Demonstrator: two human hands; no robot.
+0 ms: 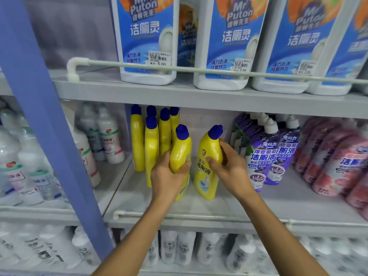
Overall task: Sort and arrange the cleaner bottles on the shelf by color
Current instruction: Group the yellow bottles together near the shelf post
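Observation:
On the middle shelf (229,204) stand several yellow cleaner bottles with blue caps. My left hand (166,176) grips one yellow bottle (180,148) around its body. My right hand (229,166) grips a second yellow bottle (207,172), tilted slightly left, its base on the shelf. More yellow bottles (151,144) stand in a group behind and to the left. Purple bottles (264,156) with white caps stand close on the right, and pink bottles (334,162) are farther right.
White bottles (107,136) fill the shelf section to the left, past a blue upright post (49,124). Large white jugs with blue labels (147,36) sit on the shelf above behind a rail (179,68). More white bottles (179,248) are below.

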